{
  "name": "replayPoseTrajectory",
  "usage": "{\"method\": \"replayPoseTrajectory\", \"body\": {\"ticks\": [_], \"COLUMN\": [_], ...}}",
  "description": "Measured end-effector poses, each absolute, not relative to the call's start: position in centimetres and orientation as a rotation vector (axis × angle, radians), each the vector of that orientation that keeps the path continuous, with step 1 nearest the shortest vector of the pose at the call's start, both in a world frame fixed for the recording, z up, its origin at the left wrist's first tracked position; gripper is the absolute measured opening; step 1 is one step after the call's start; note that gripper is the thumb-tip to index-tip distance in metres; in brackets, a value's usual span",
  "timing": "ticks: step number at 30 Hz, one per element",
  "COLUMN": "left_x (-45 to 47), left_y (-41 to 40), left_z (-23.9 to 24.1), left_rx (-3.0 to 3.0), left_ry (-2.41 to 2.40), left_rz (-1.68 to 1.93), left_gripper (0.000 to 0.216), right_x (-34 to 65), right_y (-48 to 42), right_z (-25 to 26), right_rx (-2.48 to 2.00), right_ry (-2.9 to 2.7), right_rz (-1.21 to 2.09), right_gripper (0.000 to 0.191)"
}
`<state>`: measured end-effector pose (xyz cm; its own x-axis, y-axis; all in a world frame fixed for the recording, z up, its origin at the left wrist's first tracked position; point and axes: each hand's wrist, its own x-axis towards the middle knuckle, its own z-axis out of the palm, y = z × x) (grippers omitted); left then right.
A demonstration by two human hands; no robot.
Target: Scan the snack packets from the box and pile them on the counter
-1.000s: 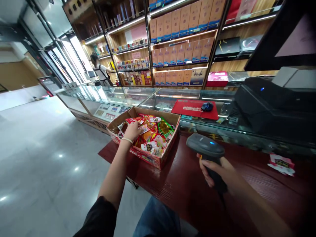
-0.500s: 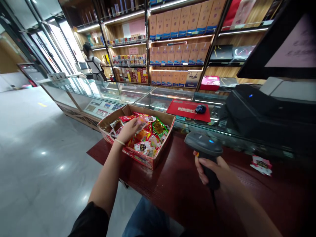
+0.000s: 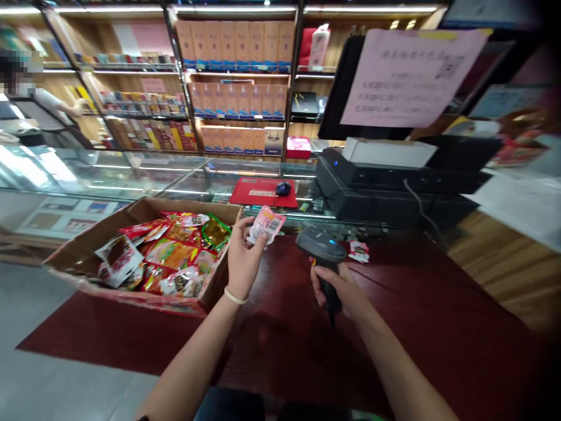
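Note:
My left hand [image 3: 242, 257] is closed on a small pink snack packet [image 3: 266, 224], held up with its barcode side toward me, just right of the cardboard box [image 3: 79, 252]. The box sits on the dark red table [image 3: 429, 327] and is full of colourful snack packets [image 3: 170, 251]. A grey barcode scanner [image 3: 321, 245] is gripped by its handle in my right hand [image 3: 339, 289]. Its head is a short way right of the packet, with a blue light lit on top.
Another small packet [image 3: 359, 250] lies on the table behind the scanner. Beyond are a glass counter [image 3: 131, 175] with a red mouse pad [image 3: 263, 191] and mouse [image 3: 283, 187], a black register with printer [image 3: 385, 175], and stocked shelves. A person stands far left [image 3: 44, 105].
My left hand has lifted a pink packet out of the box and brought it right, up beside the scanner. My head has turned right; the right hand still grips the scanner.

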<state>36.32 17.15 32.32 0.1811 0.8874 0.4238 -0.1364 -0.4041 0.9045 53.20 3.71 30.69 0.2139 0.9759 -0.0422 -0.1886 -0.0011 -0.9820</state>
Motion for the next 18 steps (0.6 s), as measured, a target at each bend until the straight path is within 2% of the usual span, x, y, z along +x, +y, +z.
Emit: {"method": "replayPoseTrajectory", "body": {"ticks": [9, 14, 18], "left_x": [42.4, 41.7, 41.5], "left_y": [19.9, 20.9, 21.2], "left_z": [21.6, 20.0, 20.1], "left_rx": [1.146, 1.103, 1.073], "left_ry": [0.707, 0.767, 0.794], "left_rz": [1.105, 1.122, 1.134], "left_gripper": [0.046, 0.048, 0.049], "right_x": [55.8, 55.4, 54.8], "right_y": [4.0, 4.2, 3.9], "right_z": [27.1, 25.3, 25.3], "right_rx": [-1.366, -1.564, -1.616], "right_ry": [-0.821, -0.961, -1.001], "right_rz": [0.974, 0.901, 0.894], "right_gripper": [0.033, 0.025, 0.033]}}
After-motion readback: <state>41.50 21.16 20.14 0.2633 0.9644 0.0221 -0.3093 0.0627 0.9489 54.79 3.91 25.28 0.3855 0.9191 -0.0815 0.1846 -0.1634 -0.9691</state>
